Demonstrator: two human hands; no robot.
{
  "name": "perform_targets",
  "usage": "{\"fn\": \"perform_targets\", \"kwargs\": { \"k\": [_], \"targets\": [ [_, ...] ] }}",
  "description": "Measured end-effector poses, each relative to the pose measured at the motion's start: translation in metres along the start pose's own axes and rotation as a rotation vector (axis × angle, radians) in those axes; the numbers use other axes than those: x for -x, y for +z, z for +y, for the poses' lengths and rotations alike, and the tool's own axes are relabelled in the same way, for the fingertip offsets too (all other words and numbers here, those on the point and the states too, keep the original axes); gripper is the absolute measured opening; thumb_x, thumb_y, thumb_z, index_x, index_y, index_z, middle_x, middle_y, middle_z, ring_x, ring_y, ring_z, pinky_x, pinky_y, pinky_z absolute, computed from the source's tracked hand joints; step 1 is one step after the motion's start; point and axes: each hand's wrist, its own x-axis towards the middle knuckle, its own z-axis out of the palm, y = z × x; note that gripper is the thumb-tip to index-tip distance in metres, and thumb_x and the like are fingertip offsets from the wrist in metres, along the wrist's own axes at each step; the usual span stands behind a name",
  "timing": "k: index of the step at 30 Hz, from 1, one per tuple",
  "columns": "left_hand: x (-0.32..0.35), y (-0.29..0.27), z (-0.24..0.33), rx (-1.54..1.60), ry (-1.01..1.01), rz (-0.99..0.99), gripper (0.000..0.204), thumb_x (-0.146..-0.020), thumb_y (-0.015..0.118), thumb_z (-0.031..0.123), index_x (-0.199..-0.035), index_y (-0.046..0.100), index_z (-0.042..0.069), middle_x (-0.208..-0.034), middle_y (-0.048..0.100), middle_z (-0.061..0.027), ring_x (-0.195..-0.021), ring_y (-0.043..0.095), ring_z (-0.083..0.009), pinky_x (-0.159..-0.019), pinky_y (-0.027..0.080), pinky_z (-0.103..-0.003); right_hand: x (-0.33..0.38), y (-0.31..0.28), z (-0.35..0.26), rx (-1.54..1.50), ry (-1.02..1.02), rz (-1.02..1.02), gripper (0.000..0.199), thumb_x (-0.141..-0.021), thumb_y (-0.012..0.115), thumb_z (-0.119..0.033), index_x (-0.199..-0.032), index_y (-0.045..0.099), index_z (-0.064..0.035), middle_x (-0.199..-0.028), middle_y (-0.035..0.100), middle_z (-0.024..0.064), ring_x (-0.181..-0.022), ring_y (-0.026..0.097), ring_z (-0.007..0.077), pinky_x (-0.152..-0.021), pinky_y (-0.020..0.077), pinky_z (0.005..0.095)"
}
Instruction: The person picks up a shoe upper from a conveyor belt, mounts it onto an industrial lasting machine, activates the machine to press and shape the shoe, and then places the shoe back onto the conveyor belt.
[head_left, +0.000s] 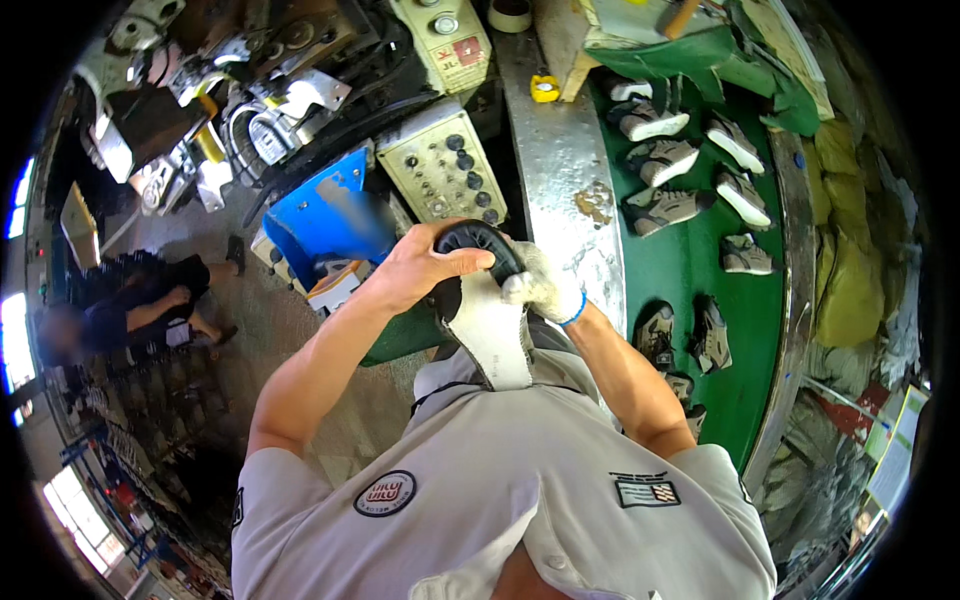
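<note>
Shoe piece (488,330), one: between both hands, long axis twelve to six, black end (468,237) twelve. Left hand (428,264) (bare): curled round it from nine. Right hand (543,283): gloved, equally near, curled on from three.

The held shoe (490,335) is black at its rounded end, off-white along its flat face. A white, blue-edged glove (543,284) covers the right hand (545,287). Left of the grip — a bright blue bin (308,213); beyond the grip, a cream control box (434,168) with black knobs (474,181); rightward, grey-and-white shoes (668,208) on a green surface (690,268).
</note>
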Motion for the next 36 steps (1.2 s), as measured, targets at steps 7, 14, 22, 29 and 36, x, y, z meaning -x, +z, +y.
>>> {"fn": "perform_targets", "kwargs": {
  "k": [7,14,22,29,36],
  "targets": [
    [-0.033,0.027,0.025,0.076,-0.116,-0.078,0.030,-0.088,0.070,0.008,-0.115,0.070,-0.003,-0.100,0.071,-0.0046,-0.091,0.064,-0.0109,-0.086,0.051,-0.027,0.018,-0.006,-0.011,-0.085,-0.021,0.224,0.052,-0.083,0.080,-0.025,-0.124,0.061,0.0006,-0.104,0.065,0.0019,-0.092,0.058,0.0093,-0.082,0.0494,0.0264],
    [-0.111,0.064,0.024,-0.061,-0.156,-0.212,0.034,-0.089,0.076,0.023,-0.112,0.070,-0.002,-0.094,0.070,-0.0027,-0.082,0.063,-0.0101,-0.075,0.051,-0.027,0.045,-0.051,-0.018,-0.203,-0.163,0.477,0.041,-0.086,0.079,-0.025,-0.114,0.068,0.0031,-0.099,0.070,0.0048,-0.088,0.063,0.0112,-0.079,0.0516,0.0281],
    [-0.114,0.086,-0.062,-0.029,-0.238,0.060,0.041,-0.099,0.060,0.028,-0.121,0.065,-0.006,-0.119,0.070,-0.0182,-0.111,0.067,-0.0264,-0.099,0.052,-0.040,0.174,-0.224,-0.022,0.212,0.377,1.092,0.068,-0.085,0.067,-0.063,-0.090,0.075,0.0046,-0.081,0.072,0.0152,-0.072,0.068,0.0201,-0.071,0.0527,0.0353],
    [-0.056,0.064,-0.122,-0.091,-0.410,0.228,0.028,-0.100,0.063,0.017,-0.118,0.067,-0.005,-0.112,0.072,-0.0126,-0.103,0.070,-0.0201,-0.088,0.055,-0.031,0.160,-0.400,0.074,0.826,0.781,1.200,0.101,-0.076,0.065,-0.078,-0.125,0.063,0.0110,-0.128,0.062,0.0310,-0.123,0.060,0.0404,-0.105,0.0448,0.0435],
    [-0.044,0.061,-0.113,-0.036,-0.414,0.276,0.027,-0.100,0.060,0.013,-0.116,0.065,-0.009,-0.109,0.072,-0.0183,-0.099,0.071,-0.0251,-0.087,0.058,-0.035,0.075,-0.448,0.147,-0.064,0.030,1.699,0.041,-0.076,0.087,-0.025,-0.102,0.072,0.0019,-0.093,0.074,0.0121,-0.081,0.070,0.0234,-0.074,0.0545,0.0384]
  ]
}}
